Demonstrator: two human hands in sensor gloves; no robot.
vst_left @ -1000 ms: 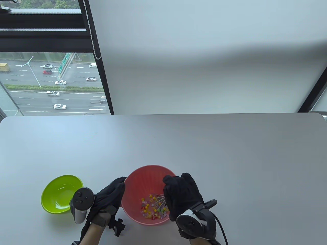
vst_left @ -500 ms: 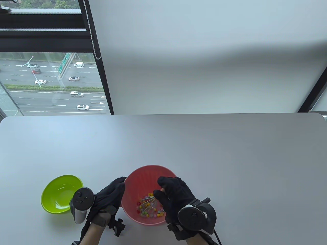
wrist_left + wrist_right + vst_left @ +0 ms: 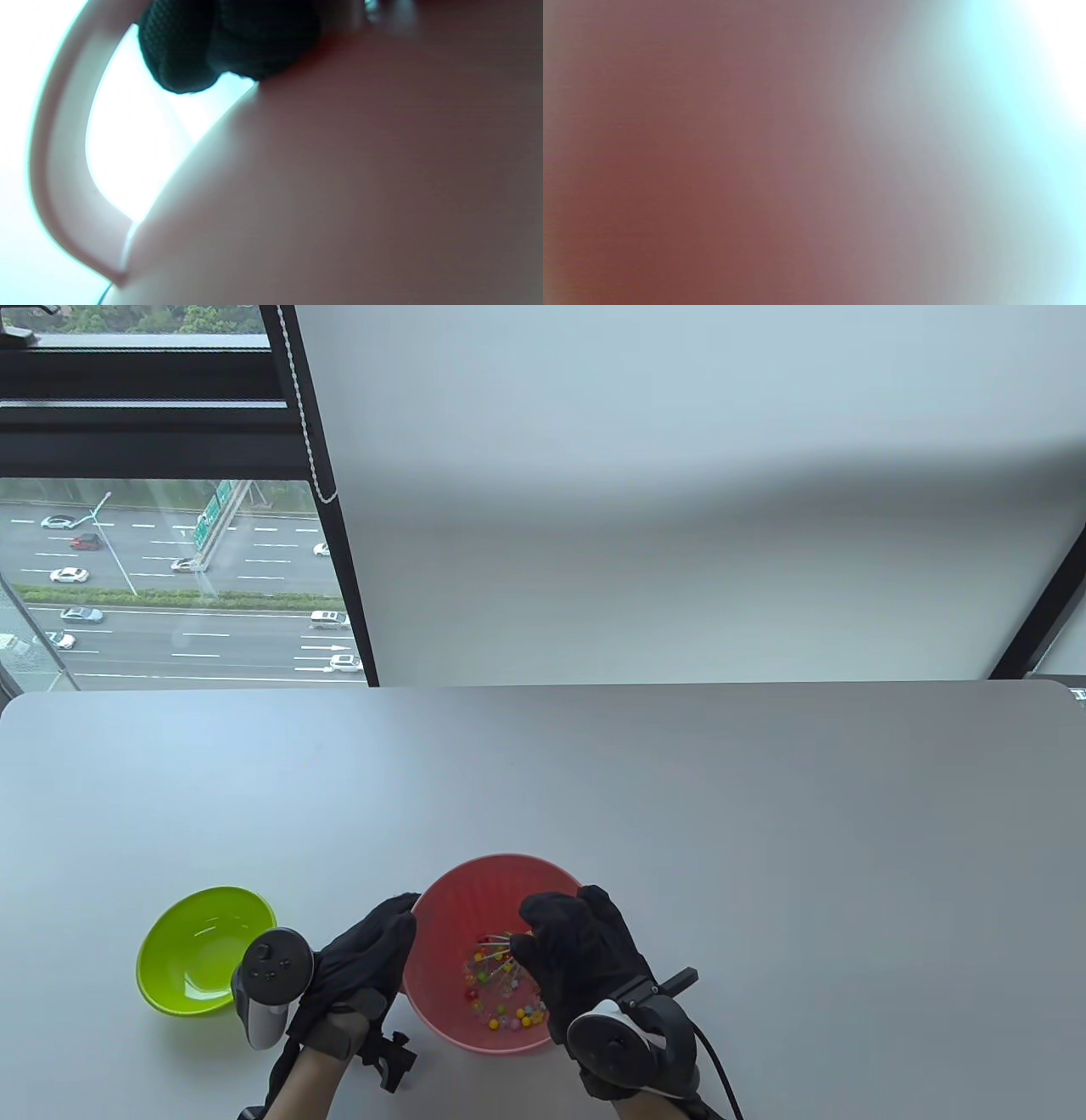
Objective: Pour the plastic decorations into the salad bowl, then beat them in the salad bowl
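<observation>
The pink salad bowl (image 3: 501, 863) stands near the table's front edge with several small coloured plastic decorations (image 3: 512, 1015) on its bottom. My right hand (image 3: 577, 952) hovers over the bowl's right half, fingers curled round a wire whisk (image 3: 497, 954) whose loops reach down among the decorations; the handle is hidden in the glove. My left hand (image 3: 365, 959) holds the bowl's left side, fingertips at the rim. In the left wrist view, gloved fingertips (image 3: 191, 42) curl against the bowl's wall (image 3: 339, 190). The right wrist view is only a pink blur of the bowl (image 3: 670, 169).
An empty green bowl (image 3: 204, 948) sits to the left of my left hand. The grey table (image 3: 679, 797) stretches far and to the right. A window and a white wall lie beyond its far edge.
My right hand has swung the whisk from the bowl's right side toward its middle and left, scattering the decorations. The left hand and both bowls have stayed put.
</observation>
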